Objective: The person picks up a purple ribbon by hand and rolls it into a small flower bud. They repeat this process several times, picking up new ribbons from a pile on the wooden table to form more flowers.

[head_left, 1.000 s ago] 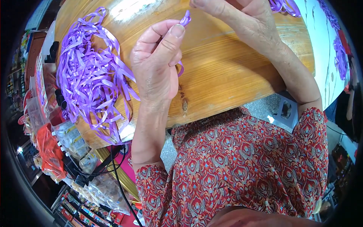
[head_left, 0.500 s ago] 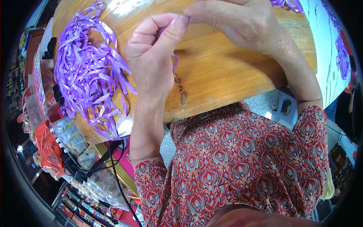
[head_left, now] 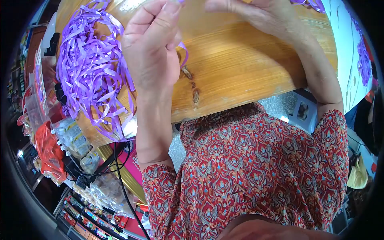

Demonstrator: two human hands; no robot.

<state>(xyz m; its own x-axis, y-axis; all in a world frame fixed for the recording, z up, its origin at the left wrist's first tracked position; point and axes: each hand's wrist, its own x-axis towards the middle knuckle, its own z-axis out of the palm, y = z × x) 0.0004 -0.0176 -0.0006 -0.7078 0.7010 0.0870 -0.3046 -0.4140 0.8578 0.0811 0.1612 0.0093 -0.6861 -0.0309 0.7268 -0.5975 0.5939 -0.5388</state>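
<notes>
My left hand is closed, thumb pressed on the fingers, at the top of the view. It pinches a purple ribbon; a loose loop of that ribbon hangs out beside the palm, and a bit of purple shows at the fingertips. My right hand is to the right, apart from the left, with its thumb stretched out toward it. The upper edge cuts off part of its fingers, and nothing shows in it. A big tangled heap of purple ribbons lies left of my left hand on the wooden table.
The round wooden table has its near edge close to my body. More purple ribbon lies on a white marbled surface at right. Black cables hang below the ribbon heap, near plastic bags. A blue-grey stool stands under the edge.
My hands have parted: the fingertips were together, and now there is a gap. My left hand has moved left and up, while the right has shifted slightly up and right.
</notes>
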